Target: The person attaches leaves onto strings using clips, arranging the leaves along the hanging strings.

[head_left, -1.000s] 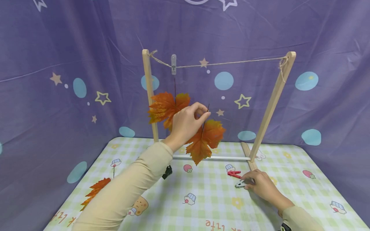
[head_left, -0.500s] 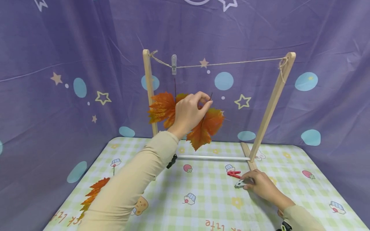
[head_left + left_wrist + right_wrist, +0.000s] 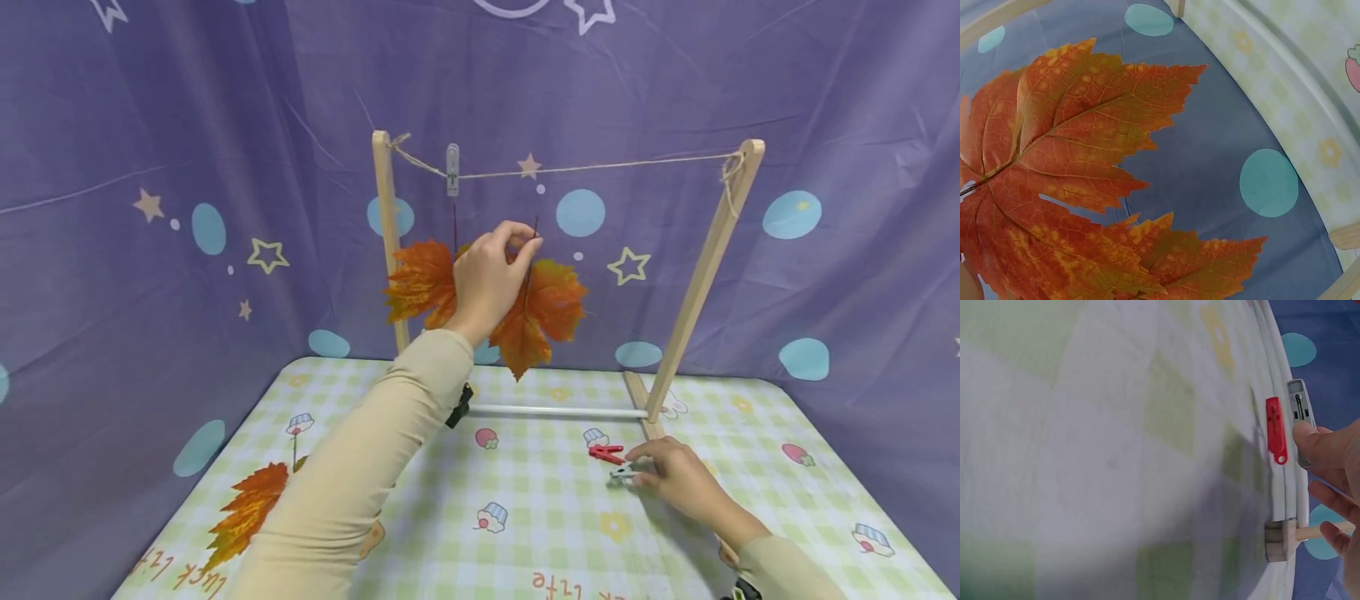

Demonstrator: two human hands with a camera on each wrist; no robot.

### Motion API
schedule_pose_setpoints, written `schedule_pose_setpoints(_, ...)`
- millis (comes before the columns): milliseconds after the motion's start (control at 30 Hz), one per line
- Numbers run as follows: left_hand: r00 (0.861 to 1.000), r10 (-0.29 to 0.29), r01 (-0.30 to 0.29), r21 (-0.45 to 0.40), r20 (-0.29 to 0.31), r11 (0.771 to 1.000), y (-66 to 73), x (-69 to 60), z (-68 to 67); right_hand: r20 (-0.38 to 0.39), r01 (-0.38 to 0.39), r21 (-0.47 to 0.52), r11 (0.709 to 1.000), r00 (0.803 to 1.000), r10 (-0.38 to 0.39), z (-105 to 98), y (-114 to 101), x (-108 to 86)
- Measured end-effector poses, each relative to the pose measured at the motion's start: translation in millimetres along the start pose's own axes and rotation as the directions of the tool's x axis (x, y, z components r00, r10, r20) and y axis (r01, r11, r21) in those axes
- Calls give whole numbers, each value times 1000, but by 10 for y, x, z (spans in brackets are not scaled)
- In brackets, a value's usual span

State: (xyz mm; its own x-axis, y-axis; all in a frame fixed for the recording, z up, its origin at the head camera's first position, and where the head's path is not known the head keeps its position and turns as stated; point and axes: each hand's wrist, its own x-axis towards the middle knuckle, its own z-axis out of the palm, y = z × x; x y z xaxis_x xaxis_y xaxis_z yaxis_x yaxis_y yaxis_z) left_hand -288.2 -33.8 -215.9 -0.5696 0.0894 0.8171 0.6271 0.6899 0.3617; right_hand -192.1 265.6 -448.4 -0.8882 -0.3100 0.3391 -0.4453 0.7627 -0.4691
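Note:
My left hand (image 3: 491,275) pinches the thin stem of an orange maple leaf (image 3: 536,321) below the twine (image 3: 600,167); the leaf hangs downward. Behind that hand, another maple leaf (image 3: 420,279) hangs under a grey clothespin (image 3: 452,171) on the line, partly hidden. Orange leaf surface (image 3: 1085,119) fills much of the left wrist view. Low on the right, my right hand (image 3: 690,483) holds a second grey clothespin (image 3: 1299,400) between thumb and fingers, just over the tablecloth. Beside it lies a red clothespin (image 3: 606,453), apart from the fingers.
Two wooden posts, left (image 3: 386,217) and right (image 3: 705,275), carry the twine. A white rod (image 3: 558,410) joins them low down. One more maple leaf (image 3: 251,508) lies on the checked tablecloth (image 3: 555,517) at left, partly behind the sleeve. A purple curtain (image 3: 480,92) hangs behind.
My left hand has risen toward the twine with the maple leaf, drifting slightly left most recently. My right hand, with the grey clothespin, has hardly moved.

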Motion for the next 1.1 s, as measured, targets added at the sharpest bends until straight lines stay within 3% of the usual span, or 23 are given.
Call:
schedule_pose_setpoints(300, 996, -83, 82, -30, -32, 996, 9, 21, 37, -78, 6, 53, 999, 997, -2, -75, -153, 57)
schedule_pose_setpoints(667, 997, -17, 16, -12, -78, 1000, 57, 35, 53, -208, 116, 17, 993, 972, -110, -215, -339, 195)
schedule_pose_setpoints(900, 996, -54, 52, -31, -74, 998, 60, 40, 65, -306, 169, -8, 986, 938, -163, -300, -497, 333)
schedule_pose_setpoints(1100, 993, -111, 109, -62, -43, 992, 59, 31, 84, -375, 156, 14, 988, 916, -140, -431, -670, 505)
